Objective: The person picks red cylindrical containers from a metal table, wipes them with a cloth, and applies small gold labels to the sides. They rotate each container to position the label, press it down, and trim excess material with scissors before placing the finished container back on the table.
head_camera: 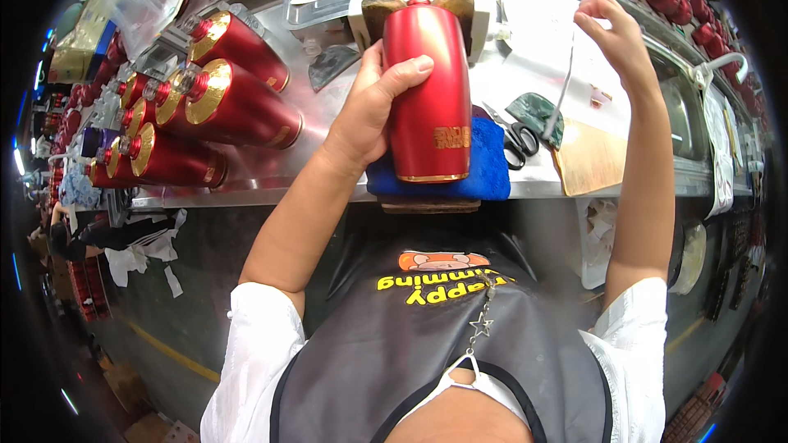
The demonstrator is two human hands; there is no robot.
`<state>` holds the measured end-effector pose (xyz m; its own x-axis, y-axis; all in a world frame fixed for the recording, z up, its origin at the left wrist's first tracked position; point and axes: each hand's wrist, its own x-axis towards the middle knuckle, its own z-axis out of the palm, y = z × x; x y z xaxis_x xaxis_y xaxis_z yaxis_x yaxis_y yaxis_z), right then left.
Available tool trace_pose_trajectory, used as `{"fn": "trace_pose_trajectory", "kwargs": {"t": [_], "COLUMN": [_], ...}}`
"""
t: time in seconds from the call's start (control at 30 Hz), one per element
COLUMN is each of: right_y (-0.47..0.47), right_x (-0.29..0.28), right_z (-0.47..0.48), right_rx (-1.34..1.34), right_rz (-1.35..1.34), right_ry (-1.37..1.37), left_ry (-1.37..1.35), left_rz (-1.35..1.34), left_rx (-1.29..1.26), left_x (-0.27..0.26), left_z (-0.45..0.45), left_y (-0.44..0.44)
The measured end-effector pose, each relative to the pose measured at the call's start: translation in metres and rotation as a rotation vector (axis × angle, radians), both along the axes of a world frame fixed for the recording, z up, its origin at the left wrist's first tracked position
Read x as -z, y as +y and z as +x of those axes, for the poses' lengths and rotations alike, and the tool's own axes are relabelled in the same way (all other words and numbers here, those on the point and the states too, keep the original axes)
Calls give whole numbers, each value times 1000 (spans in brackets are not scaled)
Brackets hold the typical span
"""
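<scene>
My left hand (378,95) grips a glossy red bottle (428,104) from its left side, thumb across the front. The bottle's neck points away from me, between two dark padded blocks of a holder (480,24); its gold-rimmed base lies over a folded blue cloth (489,154). My right hand (606,27) is raised at the right, fingertips pinched at the top of a thin pale strip or stick (567,77). The lower end of that strip is near a dark green scraper-like piece (538,114). Black-handled scissors (520,141) lie beside the cloth.
Several red bottles with gold-foil shoulders (240,104) lie on the metal table at left. A wooden board (588,157) is at the right front edge. A clear plastic tray (320,6) stands behind, a dark green piece (332,64) nearer. A sink (677,111) is at far right.
</scene>
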<state>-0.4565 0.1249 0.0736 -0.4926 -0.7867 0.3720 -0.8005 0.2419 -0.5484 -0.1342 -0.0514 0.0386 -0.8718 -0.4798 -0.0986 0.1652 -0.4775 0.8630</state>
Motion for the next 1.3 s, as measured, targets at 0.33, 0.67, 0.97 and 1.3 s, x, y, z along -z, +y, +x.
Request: {"fn": "trace_pose_trajectory", "kwargs": {"t": [0.33, 0.67, 0.97, 1.3], "right_y": [-76, -43, -21, 4], "right_x": [139, 92, 36, -3], "right_z": [-121, -101, 19, 182], "right_rx": [361, 359, 74, -350], "right_rz": [606, 283, -195, -394], "right_ry": [279, 585, 420, -25], "left_ry": [160, 272, 566, 703], "left_rz": [499, 549, 639, 621], "left_rx": [110, 39, 182, 221], "left_x": [-3, 29, 33, 41], "left_z": [37, 71, 103, 130], "left_y": [-3, -1, 13, 24]}}
